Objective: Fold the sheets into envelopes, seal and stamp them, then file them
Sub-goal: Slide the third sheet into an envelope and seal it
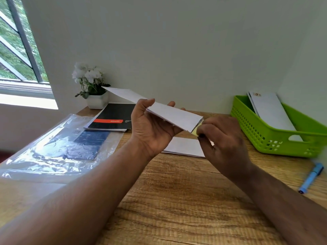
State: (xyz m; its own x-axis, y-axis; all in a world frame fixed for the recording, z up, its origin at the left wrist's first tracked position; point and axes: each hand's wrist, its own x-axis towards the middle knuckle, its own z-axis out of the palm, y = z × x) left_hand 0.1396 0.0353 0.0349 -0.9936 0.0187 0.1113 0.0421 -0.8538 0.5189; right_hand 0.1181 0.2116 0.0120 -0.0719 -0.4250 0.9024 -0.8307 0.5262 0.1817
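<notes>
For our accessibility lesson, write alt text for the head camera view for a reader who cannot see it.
A left hand holds a white envelope above a wooden desk while the right hand pinches a yellow strip at its end. A green basket holding envelopes stands at right, near a blue marker.

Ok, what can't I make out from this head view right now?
- Yellow strip at the envelope end: mostly hidden by the right hand.
- Envelope contents: only its outside shows.
- Paper on the table: partly behind both hands; left hand.
- Envelopes in the basket: print too small, lower parts behind its wall.
- Pad lettering: too small.
</notes>
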